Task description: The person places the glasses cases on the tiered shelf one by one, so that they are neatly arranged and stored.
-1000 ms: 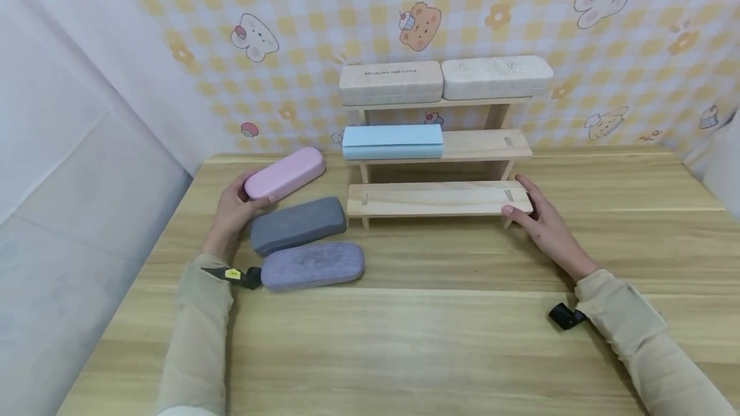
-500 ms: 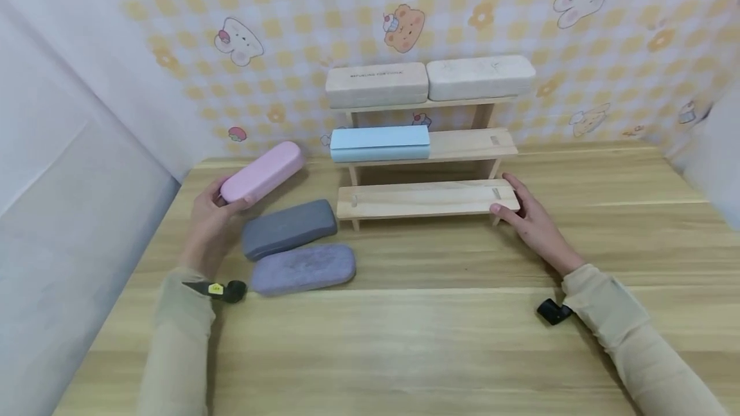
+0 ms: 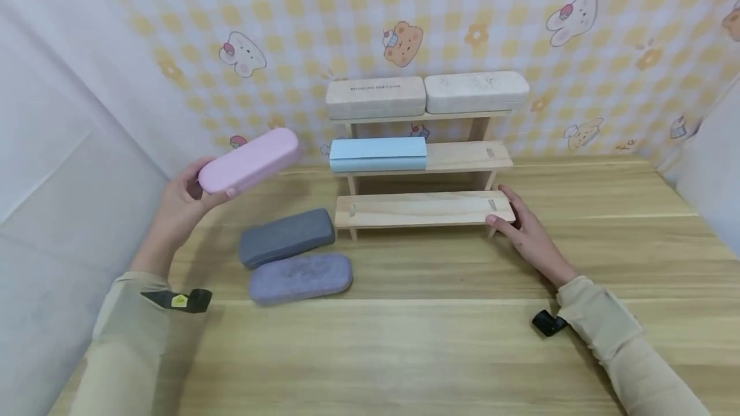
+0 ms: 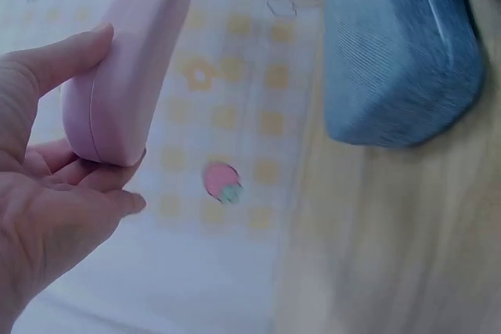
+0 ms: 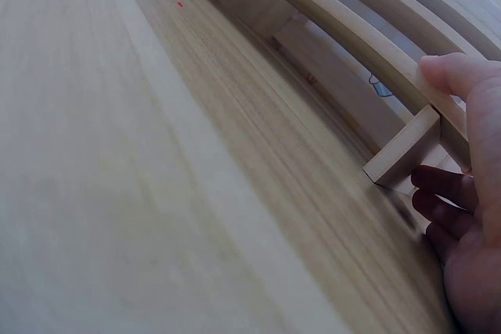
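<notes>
My left hand [image 3: 176, 210] grips the near end of a pink glasses case [image 3: 248, 160], tilted and raised over the table's left back part. In the left wrist view, the thumb lies on one side of the pink case [image 4: 129, 76] and the fingers are under its end. My right hand [image 3: 532, 239] holds the right end of a three-tier wooden rack [image 3: 416, 208] at its lowest shelf. The right wrist view shows that thumb on the shelf edge and the other fingers curled behind the rack's leg [image 5: 403, 146].
A dark grey glasses case [image 3: 287, 236] and a purple one [image 3: 300, 279] lie left of the rack. On the middle shelf sits a light blue case [image 3: 378, 154]. The top shelf bears a beige case [image 3: 376, 98] and a white case [image 3: 476, 93]. A checked cloth [image 3: 347, 37] hangs behind.
My left hand has lifted the pink case off the table, moving up and to the left. The right hand has stayed on the rack's end. The head view has shifted slightly.
</notes>
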The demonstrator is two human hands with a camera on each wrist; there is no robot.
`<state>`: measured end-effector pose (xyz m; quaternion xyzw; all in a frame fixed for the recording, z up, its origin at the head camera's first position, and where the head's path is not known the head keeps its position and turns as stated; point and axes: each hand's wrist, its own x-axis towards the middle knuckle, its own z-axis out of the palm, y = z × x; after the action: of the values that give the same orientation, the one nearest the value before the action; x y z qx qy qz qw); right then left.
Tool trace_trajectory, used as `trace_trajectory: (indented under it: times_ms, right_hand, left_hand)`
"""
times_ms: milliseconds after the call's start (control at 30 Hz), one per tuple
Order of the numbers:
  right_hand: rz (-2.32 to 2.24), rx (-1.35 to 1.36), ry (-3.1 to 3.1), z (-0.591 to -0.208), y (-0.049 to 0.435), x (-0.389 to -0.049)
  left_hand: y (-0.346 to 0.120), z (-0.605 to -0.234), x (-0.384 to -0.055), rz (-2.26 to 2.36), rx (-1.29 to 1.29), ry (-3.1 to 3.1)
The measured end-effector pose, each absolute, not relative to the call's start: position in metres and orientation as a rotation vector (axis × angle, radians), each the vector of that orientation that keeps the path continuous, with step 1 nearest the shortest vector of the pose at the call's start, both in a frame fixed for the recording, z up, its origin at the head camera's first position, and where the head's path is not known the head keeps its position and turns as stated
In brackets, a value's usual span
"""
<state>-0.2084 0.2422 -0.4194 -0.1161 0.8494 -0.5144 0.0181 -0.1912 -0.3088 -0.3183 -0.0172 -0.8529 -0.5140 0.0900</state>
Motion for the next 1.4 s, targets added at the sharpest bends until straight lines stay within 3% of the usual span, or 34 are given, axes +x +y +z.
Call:
trace_trajectory:
  times_ms: [533,967,1400]
  right_hand:
    - [-1.581,-0.365,2.646,-0.416,0.243,-0.21]
    - [-1.572,-0.353,2.647,-0.421,0.243,-0.213]
    - [-1.586,-0.351,2.646,-0.418,0.242,-0.212]
  left_hand:
    - [-0.279,-0.266,-0.175,-1.52,-0.277,-2.4]
    - [-0.225,-0.233,-0.182,-1.604,-0.395,-2.387]
    - [-0.159,-0.225,-0.205,-1.527,-0.573,-2.519]
